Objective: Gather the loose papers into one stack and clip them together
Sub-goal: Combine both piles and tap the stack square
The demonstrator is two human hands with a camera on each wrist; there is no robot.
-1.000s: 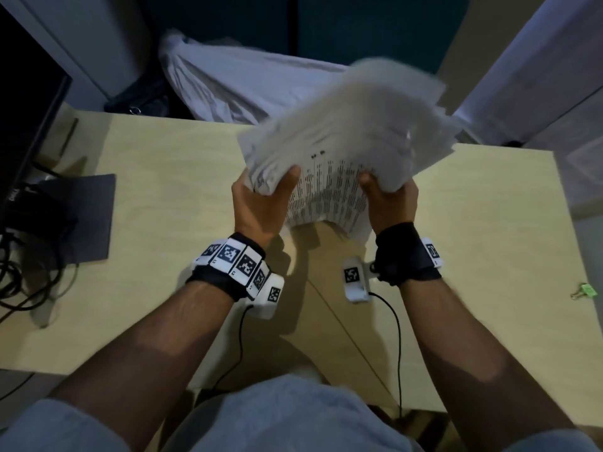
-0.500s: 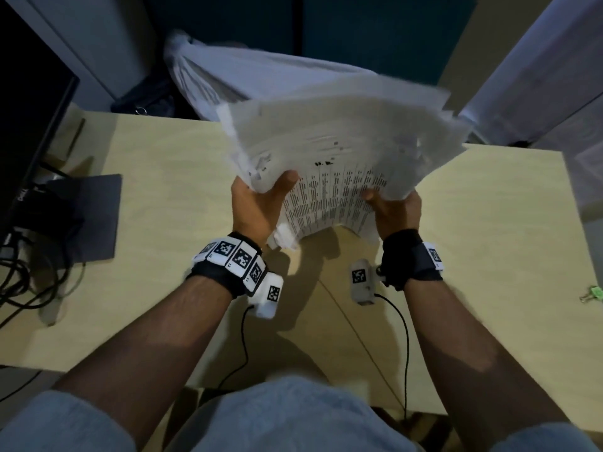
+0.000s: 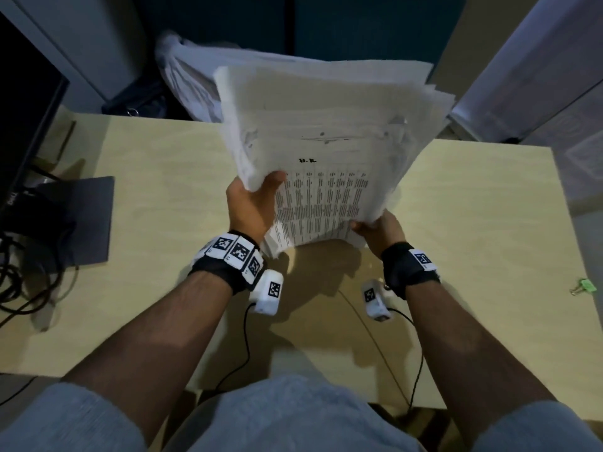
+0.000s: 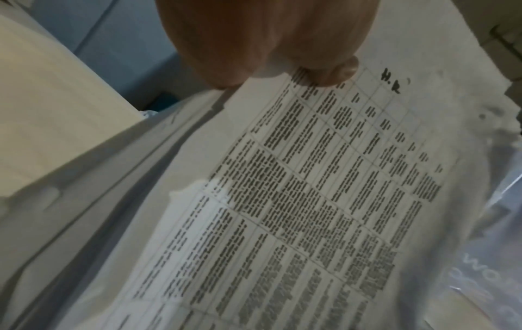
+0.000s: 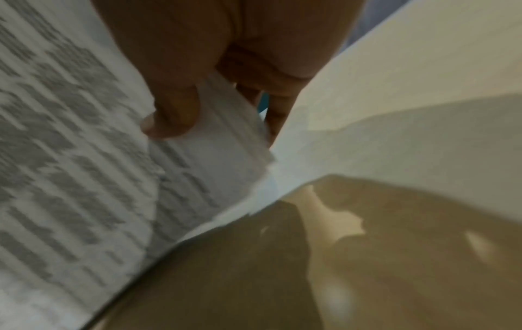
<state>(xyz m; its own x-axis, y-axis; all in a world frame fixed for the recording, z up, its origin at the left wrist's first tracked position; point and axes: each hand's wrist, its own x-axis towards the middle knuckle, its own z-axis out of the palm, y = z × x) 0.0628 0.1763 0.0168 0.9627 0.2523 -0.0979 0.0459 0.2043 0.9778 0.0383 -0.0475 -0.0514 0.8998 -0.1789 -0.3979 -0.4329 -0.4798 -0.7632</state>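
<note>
Left hand [image 3: 253,207] grips the lower left edge of the papers [image 3: 326,141], thumb laid over the printed top sheet, fingers hidden behind. In the left wrist view the thumb [image 4: 324,67] presses just beside a handwritten mark above a printed table.

Right hand [image 3: 380,228] pinches the lower right corner of the same papers; the right wrist view shows the thumb [image 5: 169,116] on top and fingers curled under the edge of the sheets.

Papers held as one thick bundle, raised clear of the desk [image 3: 156,223], tilted up and away from the person. Edges uneven, sheets fanned at the far right side. Shadow of the bundle falls on the desk below the hands.

Green clip [image 3: 584,286] lies on the desk near its right edge, well apart from the papers. Monitor stand [image 3: 81,220] and cables [image 3: 13,282] at far left. White bag [image 3: 182,76] beyond the desk's far edge.
</note>
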